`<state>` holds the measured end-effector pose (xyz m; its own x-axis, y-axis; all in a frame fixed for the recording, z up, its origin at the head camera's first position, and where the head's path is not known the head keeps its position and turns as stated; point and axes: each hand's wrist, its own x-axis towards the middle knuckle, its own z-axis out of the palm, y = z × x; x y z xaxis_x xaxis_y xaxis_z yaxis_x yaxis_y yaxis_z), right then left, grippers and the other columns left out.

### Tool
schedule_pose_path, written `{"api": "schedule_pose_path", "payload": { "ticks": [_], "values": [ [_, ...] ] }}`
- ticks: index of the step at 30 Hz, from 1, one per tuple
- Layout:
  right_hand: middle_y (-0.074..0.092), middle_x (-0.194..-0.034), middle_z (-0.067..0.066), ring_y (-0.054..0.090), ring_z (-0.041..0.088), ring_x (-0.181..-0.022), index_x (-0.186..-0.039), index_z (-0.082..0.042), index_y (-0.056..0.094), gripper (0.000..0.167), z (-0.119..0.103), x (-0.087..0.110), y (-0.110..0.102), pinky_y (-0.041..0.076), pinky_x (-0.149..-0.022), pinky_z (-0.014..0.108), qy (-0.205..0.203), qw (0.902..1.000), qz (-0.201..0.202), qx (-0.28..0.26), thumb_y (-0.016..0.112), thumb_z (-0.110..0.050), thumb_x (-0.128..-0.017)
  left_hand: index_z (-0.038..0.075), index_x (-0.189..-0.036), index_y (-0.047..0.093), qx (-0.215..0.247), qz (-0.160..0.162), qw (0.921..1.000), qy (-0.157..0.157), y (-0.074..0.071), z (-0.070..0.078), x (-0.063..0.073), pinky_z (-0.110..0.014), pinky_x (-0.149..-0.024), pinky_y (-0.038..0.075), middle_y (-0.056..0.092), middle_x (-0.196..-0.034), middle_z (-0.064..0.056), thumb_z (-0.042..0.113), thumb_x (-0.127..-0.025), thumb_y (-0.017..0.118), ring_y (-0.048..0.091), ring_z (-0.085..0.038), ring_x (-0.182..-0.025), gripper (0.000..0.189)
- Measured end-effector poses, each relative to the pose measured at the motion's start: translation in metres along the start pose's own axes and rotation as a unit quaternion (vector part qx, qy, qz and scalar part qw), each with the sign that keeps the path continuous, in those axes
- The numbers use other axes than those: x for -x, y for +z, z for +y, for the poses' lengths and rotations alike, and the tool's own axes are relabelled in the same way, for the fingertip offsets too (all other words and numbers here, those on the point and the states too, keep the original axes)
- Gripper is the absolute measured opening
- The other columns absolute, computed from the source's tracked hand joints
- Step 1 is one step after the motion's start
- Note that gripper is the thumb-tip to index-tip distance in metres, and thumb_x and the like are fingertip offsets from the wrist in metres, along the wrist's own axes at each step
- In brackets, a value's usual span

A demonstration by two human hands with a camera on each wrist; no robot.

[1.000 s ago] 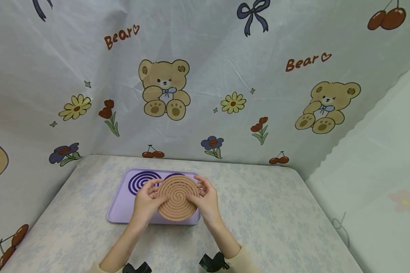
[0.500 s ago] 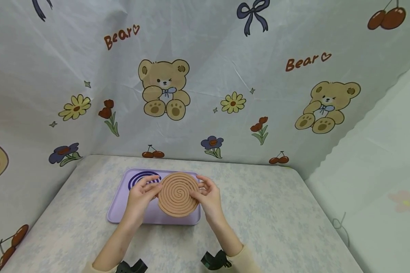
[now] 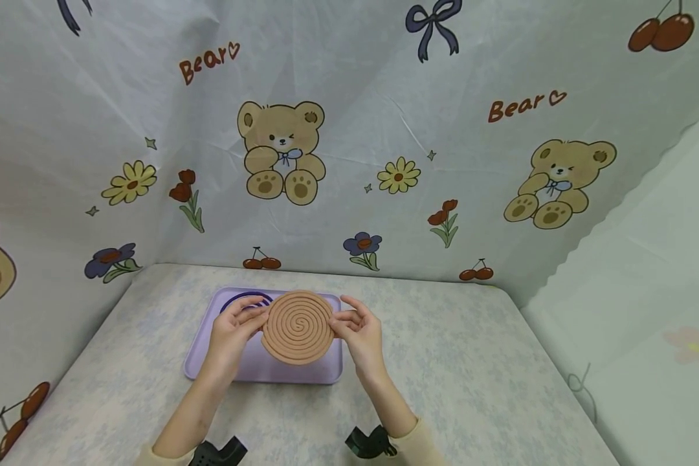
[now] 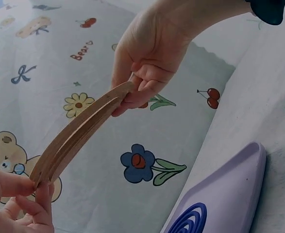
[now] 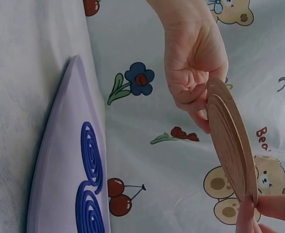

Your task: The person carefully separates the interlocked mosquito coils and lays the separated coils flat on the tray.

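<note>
A round tan disc of coiled clay (image 3: 298, 327), a spiral rope pattern on its face, is held up over the tray and faces the head camera. My left hand (image 3: 231, 333) pinches its left edge between thumb and fingers. On the opposite edge my right hand (image 3: 361, 330) pinches the rim the same way, thumb in front. Seen edge-on in the right wrist view, the disc (image 5: 229, 141) has a stepped, layered rim and stands well away from the tray. Below and behind it, the lilac tray (image 3: 317, 373) lies on the table.
Two joined dark blue spirals (image 5: 92, 158) lie on the tray; in the head view, the disc and left hand largely cover them. A pale mottled tabletop (image 3: 443, 362) surrounds the tray. Behind stands a cloth backdrop (image 3: 349, 136) printed with bears and flowers.
The disc has risen slightly, and my thumbs have slid from its face out to its edges. Both hands now sit farther apart, the left one shifted left and the right one right.
</note>
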<state>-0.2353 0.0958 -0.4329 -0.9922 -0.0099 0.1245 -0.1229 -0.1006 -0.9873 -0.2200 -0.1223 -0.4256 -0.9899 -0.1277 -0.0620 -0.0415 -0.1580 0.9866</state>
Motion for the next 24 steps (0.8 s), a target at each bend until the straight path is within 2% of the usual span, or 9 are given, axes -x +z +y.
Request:
{"api": "schedule_pose_path", "payload": {
  "ticks": [4,7,12,14,16,19,21,24],
  "values": [
    [0.067,-0.088,0.016,0.064,0.006,-0.068,-0.125,0.000,0.056,0.046,-0.003,0.000,-0.001,0.058,-0.064,0.021,-0.040,0.9992,0.000,0.008,0.066,0.009,-0.081,0.000,-0.128,0.045,0.022,-0.007,0.9997,-0.012,-0.001,0.001,-0.001,-0.014,-0.078,0.053,0.069,-0.083,0.019,0.003,-0.092,0.058,0.064,0.001,-0.078,0.038],
    [0.066,-0.088,0.013,0.065,0.007,-0.070,-0.124,-0.002,0.057,0.046,-0.006,0.002,-0.002,0.058,-0.064,0.021,-0.059,0.9982,-0.009,-0.002,0.066,0.010,-0.081,0.000,-0.128,0.045,0.043,-0.013,0.9988,-0.018,-0.002,0.001,-0.001,-0.014,-0.076,0.053,0.069,-0.082,0.019,0.002,-0.092,0.058,0.063,0.002,-0.077,0.038],
    [0.067,-0.083,0.000,0.065,0.008,-0.068,-0.127,0.000,0.053,0.048,-0.011,0.004,-0.004,0.057,-0.063,0.020,-0.048,0.9972,-0.033,-0.046,0.065,0.011,-0.082,-0.003,-0.126,0.046,0.044,-0.006,0.9987,0.024,-0.001,0.001,0.000,-0.016,-0.074,0.055,0.069,-0.084,0.017,-0.002,-0.090,0.059,0.065,0.001,-0.079,0.038],
    [0.067,-0.082,-0.003,0.065,0.007,-0.068,-0.128,0.002,0.051,0.048,-0.012,0.003,-0.005,0.057,-0.064,0.020,-0.039,0.9962,-0.039,-0.067,0.064,0.011,-0.082,0.001,-0.121,0.049,0.047,-0.007,0.9983,0.033,-0.001,0.001,0.000,-0.016,-0.074,0.055,0.070,-0.084,0.016,-0.004,-0.090,0.059,0.065,0.001,-0.077,0.034],
    [0.068,-0.083,-0.004,0.065,0.006,-0.069,-0.127,0.001,0.050,0.047,-0.012,0.003,-0.006,0.057,-0.065,0.019,-0.037,0.9949,-0.044,-0.083,0.063,0.011,-0.083,0.005,-0.117,0.051,0.065,-0.019,0.9975,0.021,-0.002,0.002,0.000,-0.015,-0.071,0.054,0.069,-0.083,0.015,-0.003,-0.090,0.059,0.064,0.001,-0.074,0.029],
    [0.068,-0.084,-0.005,0.064,0.006,-0.071,-0.126,0.000,0.050,0.046,-0.013,0.002,-0.007,0.056,-0.066,0.018,-0.043,0.9931,-0.050,-0.096,0.063,0.010,-0.083,0.011,-0.112,0.050,0.099,-0.051,0.9937,-0.015,-0.004,0.001,-0.002,-0.011,-0.064,0.049,0.068,-0.079,0.015,-0.002,-0.091,0.055,0.061,0.001,-0.069,0.025],
    [0.068,-0.085,-0.006,0.064,0.005,-0.072,-0.126,-0.001,0.050,0.046,-0.014,0.003,-0.007,0.056,-0.067,0.018,-0.048,0.9924,-0.054,-0.100,0.062,0.011,-0.083,0.011,-0.112,0.049,0.113,-0.068,0.9908,-0.030,-0.006,0.001,-0.002,-0.011,-0.060,0.046,0.067,-0.077,0.015,-0.002,-0.092,0.054,0.060,0.001,-0.067,0.024],
    [0.068,-0.084,-0.006,0.064,0.005,-0.072,-0.127,0.000,0.049,0.046,-0.015,0.003,-0.007,0.056,-0.067,0.018,-0.046,0.9921,-0.055,-0.103,0.061,0.011,-0.083,0.012,-0.111,0.050,0.110,-0.071,0.9913,-0.013,-0.006,0.000,-0.003,-0.011,-0.063,0.048,0.069,-0.079,0.014,-0.003,-0.092,0.054,0.061,0.001,-0.069,0.025]
  ]
}}
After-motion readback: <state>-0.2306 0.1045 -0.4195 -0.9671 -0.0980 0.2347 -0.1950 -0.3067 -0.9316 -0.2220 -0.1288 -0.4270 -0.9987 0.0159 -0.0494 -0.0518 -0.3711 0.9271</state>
